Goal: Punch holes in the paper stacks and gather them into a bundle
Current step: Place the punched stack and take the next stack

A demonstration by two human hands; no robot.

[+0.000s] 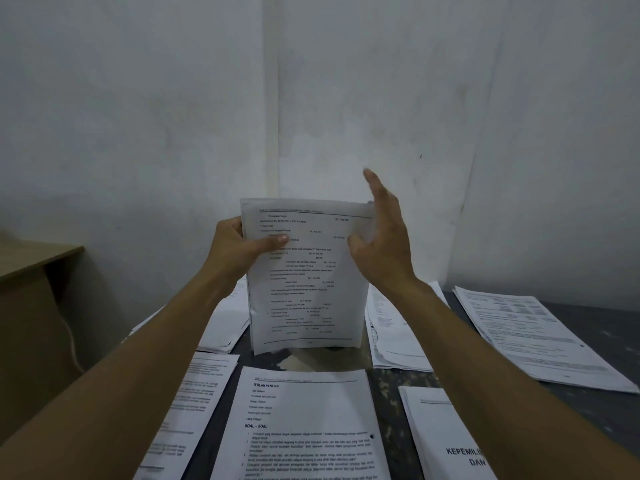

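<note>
Head view: left hand (239,251) grips stack (306,282) upright above table (388,379). Right hand (384,237), fingers spread, touches stack's right edge.

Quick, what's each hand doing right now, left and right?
Left hand: grips the upright paper stack at its left edge, thumb across the front.
Right hand: open, fingers straight, at the stack's right edge; holding nothing.
</note>
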